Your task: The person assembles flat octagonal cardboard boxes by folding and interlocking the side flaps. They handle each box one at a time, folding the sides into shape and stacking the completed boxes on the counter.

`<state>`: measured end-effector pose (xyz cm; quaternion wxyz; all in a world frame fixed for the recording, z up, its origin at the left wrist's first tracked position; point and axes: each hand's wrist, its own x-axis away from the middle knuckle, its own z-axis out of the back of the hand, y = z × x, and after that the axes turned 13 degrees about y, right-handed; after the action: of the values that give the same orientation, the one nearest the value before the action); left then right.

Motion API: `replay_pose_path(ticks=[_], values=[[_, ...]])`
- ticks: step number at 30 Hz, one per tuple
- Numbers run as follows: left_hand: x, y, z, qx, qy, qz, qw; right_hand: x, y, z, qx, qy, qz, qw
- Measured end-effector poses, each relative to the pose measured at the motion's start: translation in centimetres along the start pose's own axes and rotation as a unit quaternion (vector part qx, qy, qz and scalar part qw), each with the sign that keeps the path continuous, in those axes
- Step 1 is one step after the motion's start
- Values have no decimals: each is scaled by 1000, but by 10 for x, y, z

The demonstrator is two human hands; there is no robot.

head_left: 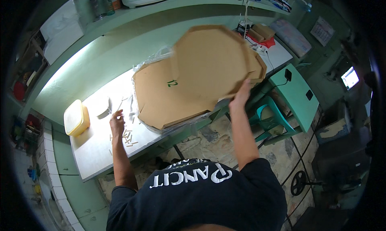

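My right hand (241, 95) grips the near right edge of a brown octagonal cardboard tray (211, 56), which is tilted up and slightly blurred. It overlaps a larger piece of brown cardboard (161, 96) with raised edges, a green marking and clear plastic wrap (138, 68) around it. My left hand (117, 122) is over the white tabletop, its fingers curled together; a thin pale thing seems to stick out at the fingertips, too small to name. Several short tan sticks (128, 137) lie scattered beside that hand. A small white round-edged item (102, 105) lies just beyond it.
A yellow lidded tub (76, 118) stands at the white table's (90, 160) left end. Small boxes (261, 32) and cables lie at the far right end. A green side table (297, 96) with phones and a teal chair (273, 118) stand at right. A shelf (189, 9) runs above.
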<state>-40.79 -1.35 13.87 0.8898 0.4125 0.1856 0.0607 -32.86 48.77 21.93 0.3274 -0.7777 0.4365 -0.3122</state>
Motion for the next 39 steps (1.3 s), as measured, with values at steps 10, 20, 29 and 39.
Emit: replay_pose_path(ticks=[10, 20, 29, 39], values=[[-6, -34, 35, 2, 86, 13, 996, -183, -60, -11, 142, 239, 56, 959], [-24, 42, -86, 42, -45, -86, 994, -72, 89, -57, 658, -338, 402, 539], [-45, 49, -89, 30, -56, 71, 995, -98, 138, -55, 705, -261, 191, 631], [-43, 50, -72, 188, -115, 131, 967, -93, 69, -65, 416, -324, -89, 845]])
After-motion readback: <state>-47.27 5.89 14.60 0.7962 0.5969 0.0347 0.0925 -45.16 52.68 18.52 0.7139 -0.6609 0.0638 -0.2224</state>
